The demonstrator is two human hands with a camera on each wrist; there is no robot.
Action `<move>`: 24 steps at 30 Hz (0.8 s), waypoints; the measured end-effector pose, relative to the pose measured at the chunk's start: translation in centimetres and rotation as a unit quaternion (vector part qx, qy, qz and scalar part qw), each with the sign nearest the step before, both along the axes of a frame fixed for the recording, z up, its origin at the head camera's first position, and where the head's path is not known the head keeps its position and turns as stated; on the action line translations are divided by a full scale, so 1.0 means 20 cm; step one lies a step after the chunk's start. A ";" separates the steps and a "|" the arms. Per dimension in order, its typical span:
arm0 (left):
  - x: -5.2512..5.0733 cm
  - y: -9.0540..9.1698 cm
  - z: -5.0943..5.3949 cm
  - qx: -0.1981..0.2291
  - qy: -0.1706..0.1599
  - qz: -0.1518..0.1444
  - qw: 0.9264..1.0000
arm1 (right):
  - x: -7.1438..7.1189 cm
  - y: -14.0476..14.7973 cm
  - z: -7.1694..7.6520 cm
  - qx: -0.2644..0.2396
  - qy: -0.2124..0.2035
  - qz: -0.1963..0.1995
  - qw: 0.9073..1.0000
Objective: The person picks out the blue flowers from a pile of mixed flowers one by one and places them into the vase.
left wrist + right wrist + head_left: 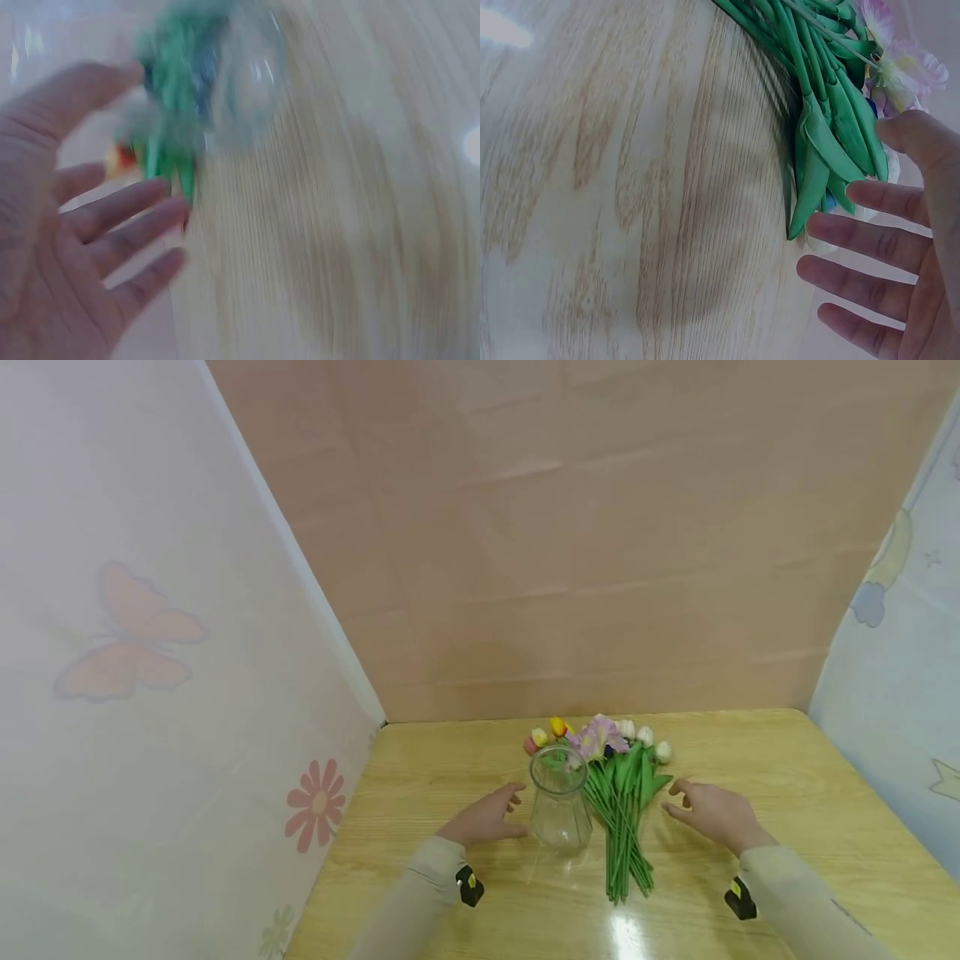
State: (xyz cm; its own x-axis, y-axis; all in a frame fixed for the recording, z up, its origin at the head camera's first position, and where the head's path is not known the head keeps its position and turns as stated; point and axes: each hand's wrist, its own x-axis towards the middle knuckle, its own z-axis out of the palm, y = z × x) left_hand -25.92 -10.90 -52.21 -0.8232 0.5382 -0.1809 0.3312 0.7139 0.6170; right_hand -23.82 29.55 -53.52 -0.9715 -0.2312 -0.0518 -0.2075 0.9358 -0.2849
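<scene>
Head view: on the wooden table [420, 793], a glass vase [561, 806], upright, with wide mouth up. Just to the right of it, a bunch [626, 802] of flowers, lying flat, with green stems [621, 856] toward the near edge and blooms toward the far one: a large purple bloom [597, 735], white tulips [644, 736] to its right, an orange tulip [558, 727] and a yellow tulip [539, 737] to its left, partly behind the vase rim. To the left of the vase, the left hand [487, 817], with thumb and fingers spread toward the glass; impossible to tell whether touching or just beside. To the right of the bunch, near the leaves [643, 772], the right hand [716, 814], fingers lightly bent, thumb apart. Behind the table, a brown backdrop [480, 543]; at left, a pale sheet [247, 718] with a printed butterfly [138, 639].

Left wrist view: much blurred. Fingers and thumb wide apart, palm in sight, around nothing gripped; vase and green of the bunch beyond the thumb tip, with contact unclear.

Right wrist view: four fingers fanned, thumb well apart, likewise without any grip. Close to the fingertips, leaves of the bunch; impossible to tell whether touching. Above the thumb, pale pink petals [911, 71].
</scene>
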 end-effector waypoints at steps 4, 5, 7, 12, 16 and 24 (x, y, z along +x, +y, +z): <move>0.04 0.18 -0.03 0.169 -0.023 0.026 0.985 | 0.00 -0.01 -0.01 -0.007 0.003 -0.001 1.000; 0.05 0.22 -0.04 0.200 -0.021 0.037 0.979 | 0.00 -0.02 -0.01 -0.007 0.006 -0.001 1.000; 0.06 0.29 -0.08 0.261 -0.019 0.061 0.963 | 0.00 -0.03 -0.02 -0.008 0.012 0.001 1.000; 0.06 0.39 -0.17 0.374 -0.004 0.116 0.920 | 0.01 -0.06 -0.03 -0.011 0.013 0.005 1.000; 0.07 0.42 -0.19 0.408 0.000 0.142 0.902 | 0.01 -0.08 -0.03 -0.011 0.017 0.006 1.000; 0.05 0.44 -0.21 0.410 -0.016 0.151 0.899 | 0.02 -0.26 -0.01 -0.043 0.013 -0.001 0.999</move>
